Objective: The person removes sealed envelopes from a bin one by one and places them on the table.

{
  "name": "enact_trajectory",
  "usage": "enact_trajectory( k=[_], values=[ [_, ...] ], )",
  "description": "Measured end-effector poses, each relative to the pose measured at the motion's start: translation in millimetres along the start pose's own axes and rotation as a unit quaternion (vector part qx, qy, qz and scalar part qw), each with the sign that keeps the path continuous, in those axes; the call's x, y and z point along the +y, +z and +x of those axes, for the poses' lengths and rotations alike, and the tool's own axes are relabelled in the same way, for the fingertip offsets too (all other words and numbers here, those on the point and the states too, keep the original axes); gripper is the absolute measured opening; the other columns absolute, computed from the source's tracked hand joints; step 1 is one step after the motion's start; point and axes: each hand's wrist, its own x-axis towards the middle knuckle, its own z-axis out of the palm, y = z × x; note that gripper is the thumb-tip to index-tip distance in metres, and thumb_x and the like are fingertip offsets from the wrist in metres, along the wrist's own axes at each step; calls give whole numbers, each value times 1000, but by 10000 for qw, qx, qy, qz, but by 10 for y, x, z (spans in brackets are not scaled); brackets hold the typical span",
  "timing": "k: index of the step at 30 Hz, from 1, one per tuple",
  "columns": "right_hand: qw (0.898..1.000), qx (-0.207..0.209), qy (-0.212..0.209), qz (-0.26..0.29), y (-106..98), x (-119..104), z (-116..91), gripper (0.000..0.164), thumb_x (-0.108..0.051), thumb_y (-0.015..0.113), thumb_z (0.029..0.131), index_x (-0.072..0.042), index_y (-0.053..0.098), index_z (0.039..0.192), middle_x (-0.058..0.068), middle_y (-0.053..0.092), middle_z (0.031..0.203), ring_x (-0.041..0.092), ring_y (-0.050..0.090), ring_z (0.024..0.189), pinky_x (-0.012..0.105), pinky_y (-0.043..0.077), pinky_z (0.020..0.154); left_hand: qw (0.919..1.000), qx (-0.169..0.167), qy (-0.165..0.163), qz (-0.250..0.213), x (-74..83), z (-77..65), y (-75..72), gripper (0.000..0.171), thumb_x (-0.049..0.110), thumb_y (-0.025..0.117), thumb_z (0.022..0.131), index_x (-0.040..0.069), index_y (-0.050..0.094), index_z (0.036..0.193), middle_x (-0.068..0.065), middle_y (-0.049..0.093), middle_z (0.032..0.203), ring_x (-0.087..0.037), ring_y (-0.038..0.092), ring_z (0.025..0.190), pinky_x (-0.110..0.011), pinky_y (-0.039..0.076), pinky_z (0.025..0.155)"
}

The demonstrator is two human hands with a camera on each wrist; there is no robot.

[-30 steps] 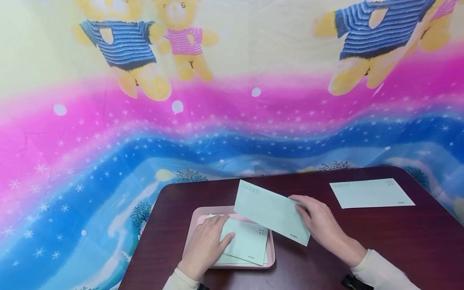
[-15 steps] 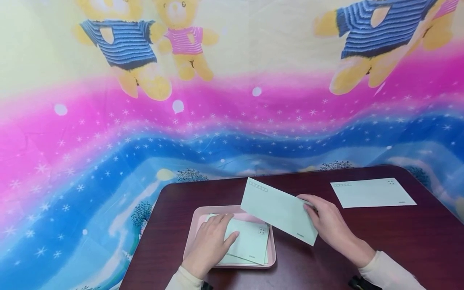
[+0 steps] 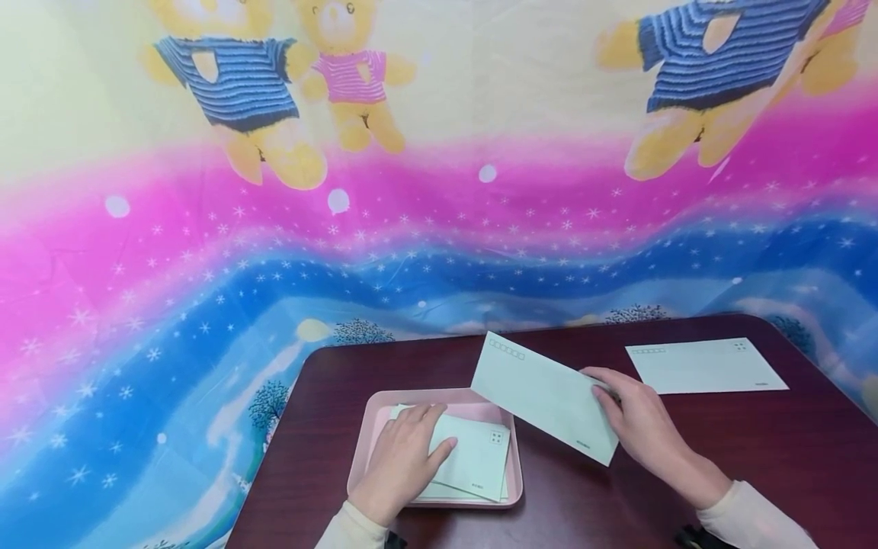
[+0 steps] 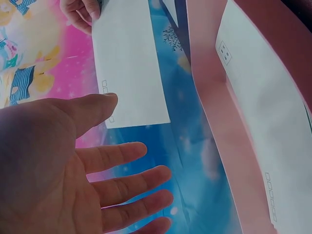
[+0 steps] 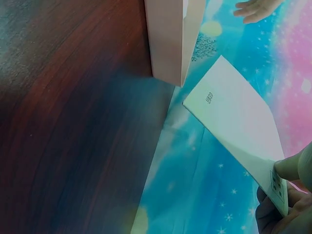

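A pale green envelope (image 3: 542,398) hangs tilted above the table, pinched at its right end by my right hand (image 3: 641,415). In the right wrist view the thumb (image 5: 290,168) lies on one face of that envelope and the fingers are behind it. My left hand (image 3: 403,459) is over the pink tray (image 3: 361,431), its fingers spread and holding nothing in the left wrist view. Inside the tray lie several similar envelopes (image 3: 473,457), overlapping and partly hidden under the left hand.
Another envelope (image 3: 706,366) lies flat at the right rear of the dark wooden table (image 3: 549,507). Behind the table hangs a colourful curtain (image 3: 439,198) printed with teddy bears and snowflakes.
My right hand has moved to the right with the envelope, away from above the tray. The left hand has shifted slightly right, still over the tray.
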Motion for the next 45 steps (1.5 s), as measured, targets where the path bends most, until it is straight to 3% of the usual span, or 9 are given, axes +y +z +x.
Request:
enact_trajectory(
  k=[4, 18, 30, 45],
  values=[
    [9999, -18, 109, 40, -23, 49, -32, 32, -4, 60, 87, -13, 64, 118, 7, 67, 107, 2, 30, 49, 27, 35, 53, 10000, 1, 41, -60, 19, 4, 12, 49, 41, 58, 88, 10, 59, 126, -8, 62, 119, -25, 55, 112, -44, 47, 83],
    [9997, 37, 164, -162, -106, 226, -134, 32, -3, 61, 86, -12, 64, 117, 8, 67, 104, 3, 32, 55, 29, 35, 56, 9995, -312, -30, -19, 63, 27, 67, 52, 45, 55, 89, 13, 56, 130, -7, 61, 122, -25, 54, 114, -46, 46, 86],
    [9991, 0, 360, -226, -237, 365, -127, 31, -6, 58, 89, -9, 62, 120, 16, 66, 109, 3, 32, 51, 28, 34, 53, 9994, -349, -32, -32, 79, 44, 81, 52, 45, 54, 90, 12, 56, 130, -8, 61, 122, -25, 54, 113, -45, 46, 86],
    [9984, -171, 468, -265, -212, 506, -137, 30, -5, 57, 90, -8, 62, 119, 22, 64, 111, 4, 31, 51, 28, 32, 50, 9994, -327, 42, -65, 128, 73, 90, 51, 44, 55, 89, 13, 57, 129, -7, 62, 120, -24, 56, 111, -44, 47, 84]
  ],
)
